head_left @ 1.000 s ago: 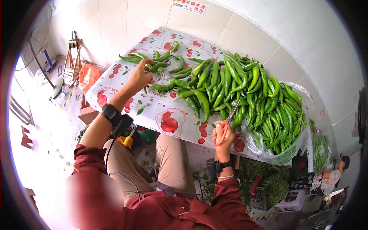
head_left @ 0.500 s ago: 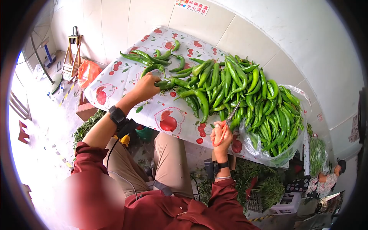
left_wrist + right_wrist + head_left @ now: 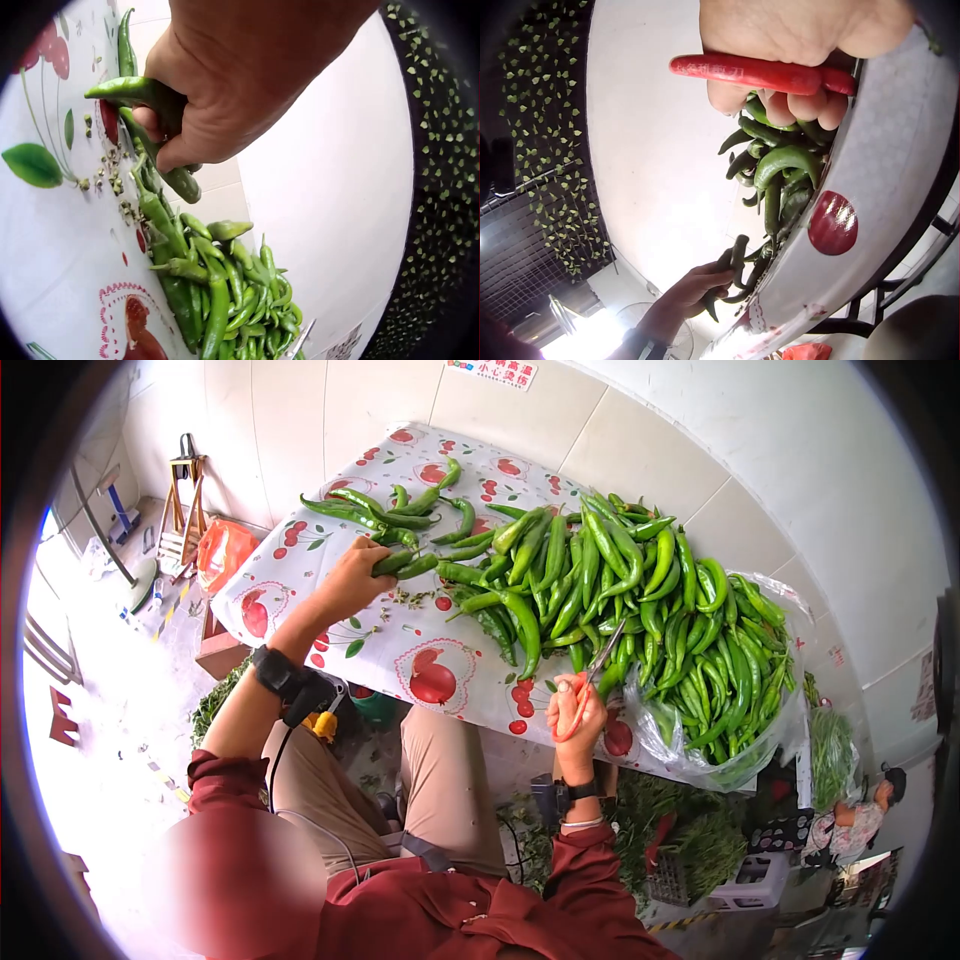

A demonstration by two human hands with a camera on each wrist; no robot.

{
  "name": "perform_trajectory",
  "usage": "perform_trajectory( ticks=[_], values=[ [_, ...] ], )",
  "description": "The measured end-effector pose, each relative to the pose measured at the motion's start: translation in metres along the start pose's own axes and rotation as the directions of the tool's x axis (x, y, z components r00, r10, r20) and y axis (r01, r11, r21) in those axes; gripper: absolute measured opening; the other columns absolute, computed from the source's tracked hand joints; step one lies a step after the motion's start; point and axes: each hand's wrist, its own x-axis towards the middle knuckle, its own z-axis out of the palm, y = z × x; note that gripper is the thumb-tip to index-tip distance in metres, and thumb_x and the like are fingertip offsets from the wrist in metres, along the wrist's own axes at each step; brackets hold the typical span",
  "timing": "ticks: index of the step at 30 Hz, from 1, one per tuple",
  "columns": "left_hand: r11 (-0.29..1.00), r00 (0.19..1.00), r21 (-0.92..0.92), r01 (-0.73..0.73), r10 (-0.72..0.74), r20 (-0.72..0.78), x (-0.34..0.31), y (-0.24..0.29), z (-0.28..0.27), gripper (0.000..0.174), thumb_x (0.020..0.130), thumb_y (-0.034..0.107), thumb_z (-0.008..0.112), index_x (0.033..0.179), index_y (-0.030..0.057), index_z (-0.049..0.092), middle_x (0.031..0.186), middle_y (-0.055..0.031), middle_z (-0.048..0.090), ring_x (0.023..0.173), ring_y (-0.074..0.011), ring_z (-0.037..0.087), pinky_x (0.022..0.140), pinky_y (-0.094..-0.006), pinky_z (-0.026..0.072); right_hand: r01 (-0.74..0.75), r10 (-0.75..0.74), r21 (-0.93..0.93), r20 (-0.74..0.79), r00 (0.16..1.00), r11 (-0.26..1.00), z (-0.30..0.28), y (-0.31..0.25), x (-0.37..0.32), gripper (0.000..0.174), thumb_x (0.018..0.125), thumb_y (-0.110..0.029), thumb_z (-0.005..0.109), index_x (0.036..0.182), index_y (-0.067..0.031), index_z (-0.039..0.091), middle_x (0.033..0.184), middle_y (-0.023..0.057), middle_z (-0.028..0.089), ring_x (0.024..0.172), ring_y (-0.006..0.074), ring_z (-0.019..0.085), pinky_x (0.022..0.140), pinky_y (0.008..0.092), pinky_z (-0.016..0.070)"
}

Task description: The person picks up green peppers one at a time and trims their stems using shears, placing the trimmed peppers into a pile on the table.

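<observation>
My left hand (image 3: 357,578) pinches green peppers (image 3: 398,565) above the patterned tablecloth (image 3: 385,678). The left wrist view shows two peppers (image 3: 180,180) between thumb and fingers of that hand (image 3: 225,90). My right hand (image 3: 577,718) grips scissors (image 3: 607,652) by the handles, blades pointing up beside the big pepper heap (image 3: 640,590). In the right wrist view the red scissor handle (image 3: 742,73) crosses the curled fingers of that hand (image 3: 802,30). A smaller group of peppers (image 3: 375,512) lies beyond my left hand. Bits of stem (image 3: 116,180) are scattered on the cloth.
A clear plastic bag (image 3: 745,765) holds the right part of the heap at the table's edge. Cut greenery (image 3: 700,840) and a pale stool (image 3: 752,885) are below. An orange bag (image 3: 226,552) and a wooden stand (image 3: 185,510) are at the left. Another person (image 3: 850,825) is at the lower right.
My left hand reached among the peppers, then drew slightly back to the left with peppers in its fingers. My right hand, still holding the scissors, has hardly moved.
</observation>
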Motion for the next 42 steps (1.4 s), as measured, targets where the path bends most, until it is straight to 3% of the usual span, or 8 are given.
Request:
perform_trajectory(
  ticks=[2,5,14,20,22,31,40,42],
  values=[
    [0.996,0.992,0.009,-0.085,0.085,-0.091,-0.001,-0.006,-0.002,0.029,0.076,0.013,0.062,0.101,-0.0019,0.059,0.093,-0.0121,0.054,0.088,-0.0233,0.053,0.079,-0.0319,0.0426,-0.001,0.002,0.004,-0.004,1.000,1.000,0.000,-0.004,0.000,0.012,0.088,-0.015,0.058,0.086,-0.0028,0.058,0.053,0.0006,0.051,0.040,0.0053,0.044,0.037,0.0194,0.0334],
    [0.923,0.989,-0.355,0.148,-0.132,0.071,-0.001,0.006,-0.015,0.021,0.083,0.017,0.061,0.097,0.0016,0.061,0.073,0.0034,0.058,0.061,-0.0050,0.048,0.057,-0.0217,0.0417,0.004,-0.004,0.003,-0.006,1.000,1.000,0.001,-0.005,0.000,0.012,0.087,-0.015,0.058,0.086,-0.0031,0.058,0.053,0.0004,0.050,0.040,0.0054,0.044,0.037,0.0190,0.0334],
    [0.855,0.954,-0.427,0.295,-0.244,0.172,0.008,0.027,0.011,0.022,0.086,0.020,0.057,0.082,-0.0015,0.056,0.063,-0.0023,0.056,0.048,-0.0074,0.048,0.042,-0.0223,0.0382,0.011,-0.011,-0.023,0.007,1.000,1.000,-0.002,-0.002,0.000,0.012,0.087,-0.015,0.058,0.087,-0.0034,0.058,0.055,0.0009,0.051,0.042,0.0056,0.046,0.038,0.0197,0.0348],
    [0.656,0.953,-0.697,0.290,-0.132,0.272,0.004,0.025,0.030,0.020,0.089,0.018,0.054,0.097,0.0008,0.057,0.078,-0.0037,0.058,0.062,-0.0070,0.051,0.057,-0.0217,0.0446,-0.028,0.028,0.029,0.003,1.000,0.999,-0.002,0.000,-0.001,0.012,0.087,-0.016,0.059,0.087,-0.0035,0.058,0.055,0.0010,0.052,0.042,0.0056,0.046,0.038,0.0199,0.0350],
    [0.458,0.952,-0.842,0.285,-0.034,0.304,-0.004,0.034,0.028,0.023,0.092,0.015,0.051,0.108,0.0006,0.056,0.095,-0.0052,0.062,0.068,-0.0066,0.049,0.064,-0.0226,0.0446,-0.037,0.036,0.009,0.012,0.999,0.999,-0.002,-0.001,-0.001,0.013,0.087,-0.016,0.059,0.086,-0.0041,0.058,0.054,0.0002,0.051,0.042,0.0053,0.045,0.038,0.0196,0.0348],
    [0.373,0.933,-0.906,0.199,0.211,0.292,-0.024,0.039,0.018,0.035,0.089,0.021,0.057,0.120,0.0054,0.051,0.111,-0.0038,0.058,0.080,-0.0083,0.052,0.078,-0.0238,0.0435,-0.032,0.032,0.012,0.007,0.999,0.999,-0.002,0.000,-0.001,0.014,0.088,-0.018,0.059,0.086,-0.0043,0.057,0.053,0.0000,0.051,0.041,0.0049,0.044,0.039,0.0191,0.0343],
    [0.365,0.945,-0.916,0.166,0.208,0.254,-0.031,0.040,0.014,0.038,0.089,0.018,0.057,0.124,0.0044,0.049,0.111,-0.0059,0.059,0.092,-0.0115,0.054,0.084,-0.0270,0.0446,-0.060,0.060,0.014,0.004,0.998,0.998,-0.001,-0.006,-0.001,0.014,0.087,-0.018,0.059,0.086,-0.0033,0.058,0.054,0.0007,0.051,0.042,0.0049,0.046,0.039,0.0189,0.0359],
    [0.378,0.960,-0.890,0.255,0.012,0.281,-0.033,0.042,0.009,0.034,0.090,0.016,0.054,0.121,0.0023,0.051,0.107,-0.0072,0.060,0.085,-0.0115,0.056,0.078,-0.0260,0.0474,-0.062,0.062,0.025,-0.002,0.998,0.998,-0.001,-0.004,-0.001,0.015,0.087,-0.018,0.059,0.086,-0.0034,0.058,0.054,0.0005,0.051,0.042,0.0049,0.046,0.039,0.0191,0.0361]
  ],
)
